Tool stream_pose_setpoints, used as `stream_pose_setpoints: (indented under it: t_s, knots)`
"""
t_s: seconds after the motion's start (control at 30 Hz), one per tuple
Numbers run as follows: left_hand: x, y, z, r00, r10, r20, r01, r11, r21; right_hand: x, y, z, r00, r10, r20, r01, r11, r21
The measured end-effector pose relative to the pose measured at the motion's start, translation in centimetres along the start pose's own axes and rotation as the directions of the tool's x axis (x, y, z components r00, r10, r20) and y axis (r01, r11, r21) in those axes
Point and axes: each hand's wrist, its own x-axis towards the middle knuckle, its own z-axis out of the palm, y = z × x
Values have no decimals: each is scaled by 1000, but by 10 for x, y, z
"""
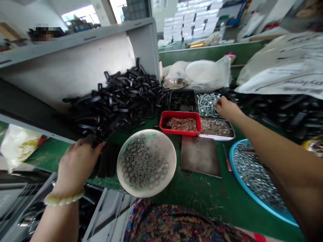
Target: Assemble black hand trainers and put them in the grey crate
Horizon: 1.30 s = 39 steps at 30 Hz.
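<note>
Just beyond and right of the red tray [179, 132], silver screws [208, 103] lie crisscrossed, left of my nearer right hand [227, 109], fingers bunched; whether it or my left hand [76, 162] grips anything, I can't tell.

Around two o'clock, a big white bag [282, 64] is showing printed letters. Near four o'clock on that bag, gray letters are spelling "ylene", and what looks like a "p" is sitting just before them. The word is ending close to the right edge of the view. Above it, toward twelve o'clock, dark marks are lying in rows, but they are looking too blurry to read. Under it, toward six o'clock, a smaller line is looking too fuzzy to read. Around nine o'clock, a smaller bag [15, 139] is showing blurry yellow marks.
</note>
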Motion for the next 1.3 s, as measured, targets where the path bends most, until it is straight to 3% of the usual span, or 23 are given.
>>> stream_pose_setpoints:
  t_s: [0.03,0.07,0.13,0.17,0.23,0.3,0.37,0.43,0.53,0.63,0.7,0.77,0.8,0.83,0.9,0.93,1.0,1.07,1.17,1.3]
  knots:
    - [17,27,-2,992,93,-87,-92,996,13,-5,-6,-3,999,15,-28,-14,999,31]
    - [36,59,-1,968,230,-97,-234,972,-34,-12,-15,-7,998,26,-54,-21,996,87]
    - [80,136,13,870,492,-39,-490,850,-196,-33,-39,-18,996,32,-89,-9,970,244]
    - [103,175,24,824,566,2,-547,797,-256,-48,-53,-24,994,31,-100,2,949,314]
    - [143,249,49,764,635,114,-569,747,-344,-84,-76,-36,995,39,-92,0,921,389]
    - [168,308,73,708,689,153,-597,701,-390,-124,-92,-43,994,78,-78,-34,890,455]
    - [177,348,92,649,739,181,-623,653,-431,-162,-97,-44,988,134,-70,-82,863,498]
    - [178,372,104,603,770,210,-630,621,-467,-192,-95,-40,982,181,-54,-128,847,515]
    - [178,383,111,582,777,240,-603,611,-513,-217,-88,-33,978,203,-38,-151,828,539]
    - [176,376,104,607,767,207,-559,597,-575,-225,-84,-32,975,209,-75,-134,824,551]
    - [163,364,94,633,759,156,-536,574,-619,-224,-85,-34,965,215,-148,-100,829,551]
    - [132,347,84,645,754,124,-416,482,-771,-222,-89,-35,953,190,-236,-29,833,553]
    - [109,338,79,653,748,122,-256,370,-893,-221,-91,-35,948,163,-272,14,836,549]
    - [84,327,75,634,759,149,-26,213,-977,-220,-94,-34,946,129,-297,54,842,537]
    - [33,306,70,590,768,247,378,7,-926,-221,-100,-32,948,51,-315,116,865,489]
    - [10,297,68,579,761,294,514,-61,-855,-222,-103,-30,949,19,-315,135,878,458]
    - [-25,281,64,567,738,365,676,-164,-719,-226,-108,-27,949,-21,-314,154,900,407]
    - [-46,270,61,588,701,405,728,-239,-643,-232,-110,-25,952,-42,-303,163,908,387]
    - [-61,263,56,640,651,408,702,-282,-654,-241,-109,-26,959,-97,-266,191,915,356]
    - [-74,260,55,630,710,314,649,-261,-714,-251,-107,-27,923,-292,-250,343,919,193]
